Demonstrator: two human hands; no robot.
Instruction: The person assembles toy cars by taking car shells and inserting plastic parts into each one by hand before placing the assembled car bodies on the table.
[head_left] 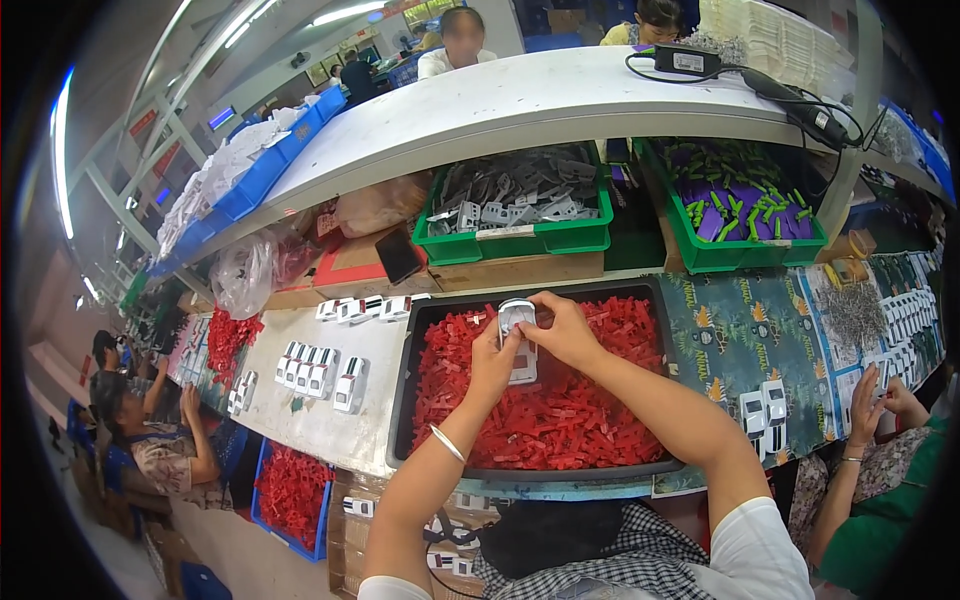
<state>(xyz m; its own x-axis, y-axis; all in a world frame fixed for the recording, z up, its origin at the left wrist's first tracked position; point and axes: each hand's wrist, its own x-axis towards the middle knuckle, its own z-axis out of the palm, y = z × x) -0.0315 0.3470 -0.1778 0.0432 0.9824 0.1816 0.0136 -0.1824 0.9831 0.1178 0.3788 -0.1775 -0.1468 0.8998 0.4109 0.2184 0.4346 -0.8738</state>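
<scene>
Over a black tray heaped with red plastic parts, I hold a white toy car body between both hands. My left hand grips its left and near side, with the thumb on it. My right hand closes on the right side, fingers bent over the upper edge. Just below, a second white car body shows between my wrists; whether it lies on the red parts or is held, I cannot tell. The fingertips hide part of the held piece.
White toy cars stand in rows on the left table and the right mat. Behind are green bins of grey parts and purple-green parts, under a white shelf. Co-workers sit on both sides. A blue crate stands lower left.
</scene>
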